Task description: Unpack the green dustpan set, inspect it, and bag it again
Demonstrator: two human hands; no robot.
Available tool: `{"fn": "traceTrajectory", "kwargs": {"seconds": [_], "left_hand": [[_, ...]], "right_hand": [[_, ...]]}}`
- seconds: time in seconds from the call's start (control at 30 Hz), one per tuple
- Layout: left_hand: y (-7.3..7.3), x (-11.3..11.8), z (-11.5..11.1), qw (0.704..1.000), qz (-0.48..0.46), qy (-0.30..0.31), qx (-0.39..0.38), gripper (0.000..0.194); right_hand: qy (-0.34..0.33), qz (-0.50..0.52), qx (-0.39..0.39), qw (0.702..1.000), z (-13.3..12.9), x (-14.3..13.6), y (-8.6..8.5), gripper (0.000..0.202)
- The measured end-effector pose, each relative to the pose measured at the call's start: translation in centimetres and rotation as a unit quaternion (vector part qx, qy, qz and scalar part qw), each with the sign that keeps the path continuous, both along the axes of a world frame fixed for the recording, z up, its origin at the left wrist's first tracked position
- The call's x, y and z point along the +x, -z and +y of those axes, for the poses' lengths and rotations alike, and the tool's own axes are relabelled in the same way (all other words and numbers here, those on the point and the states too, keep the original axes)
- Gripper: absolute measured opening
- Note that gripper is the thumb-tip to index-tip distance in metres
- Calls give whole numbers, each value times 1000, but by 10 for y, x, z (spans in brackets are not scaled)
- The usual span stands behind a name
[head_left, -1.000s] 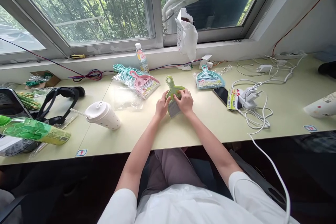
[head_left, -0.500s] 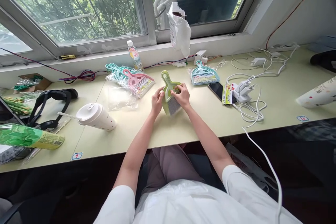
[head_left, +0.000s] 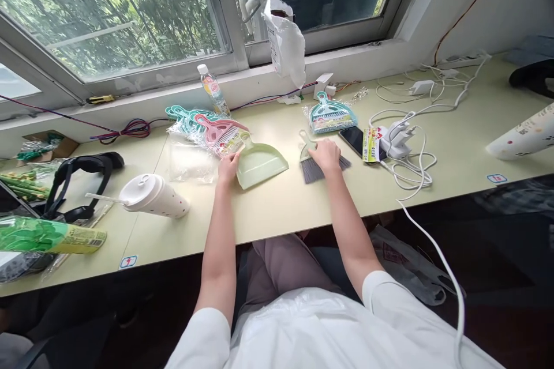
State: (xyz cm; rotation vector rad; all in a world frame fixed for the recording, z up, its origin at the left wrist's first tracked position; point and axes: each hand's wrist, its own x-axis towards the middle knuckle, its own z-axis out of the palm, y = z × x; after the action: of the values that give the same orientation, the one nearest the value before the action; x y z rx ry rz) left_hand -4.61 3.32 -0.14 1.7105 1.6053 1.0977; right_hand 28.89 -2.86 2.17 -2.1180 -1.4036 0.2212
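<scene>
Here, the pale-green plastic dustpan (head_left: 262, 168) lies on the pale yellow-green tabletop (head_left: 277, 216) just right of the left hand (head_left: 228, 167), whose fingers grasp its left edge below the looped handle; its wide front edge extends away from them, toward the right. The small hand brush with grey bristles and a pale-green handle (head_left: 312, 173) lies under the right hand (head_left: 326, 154), well apart from the dustpan. The right fingers are closed over the brush's head, with the handle sticking out beyond them toward the window and bristles showing on both sides of the hand. The pink plastic dustpan-and-brush set (head_left: 219, 131) lies near the left fingertips; the black flat smartphone (head_left: 351, 136) lies right of the right hand.
</scene>
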Motion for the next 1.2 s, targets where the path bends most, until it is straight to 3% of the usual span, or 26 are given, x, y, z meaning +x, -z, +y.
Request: {"fn": "traceTrajectory", "kwargs": {"seconds": [0.1,0.2,0.3,0.43,0.6,0.73,0.87,1.0,1.2], "left_hand": [[0,1,-3,995,99,-16,24,31],[2,2,-5,992,116,-18,42,29],[3,4,-6,991,130,-9,14,24],[-1,13,-11,985,173,-4,-8,16],[-11,37,-30,964,265,32,-5,17],[-17,55,-42,931,360,42,-29,29],[-19,58,-44,930,363,40,-41,31],[-19,52,-41,937,346,34,-44,30],[-17,51,-39,943,330,31,-38,28]], "right_hand": [[9,-13,-10,1000,1,-9,10,14],[10,-6,25,1000,3,-9,15,20],[0,-26,2,1000,5,-8,15,16],[-25,-44,-17,999,2,-11,9,14],[-93,-83,94,988,-10,-28,-10,16],[-153,-101,48,982,-15,-36,-15,19],[-163,-20,38,986,-10,-19,-6,33],[-240,93,-18,966,-8,10,3,53],[-228,41,-8,973,-21,36,-3,54]]}}
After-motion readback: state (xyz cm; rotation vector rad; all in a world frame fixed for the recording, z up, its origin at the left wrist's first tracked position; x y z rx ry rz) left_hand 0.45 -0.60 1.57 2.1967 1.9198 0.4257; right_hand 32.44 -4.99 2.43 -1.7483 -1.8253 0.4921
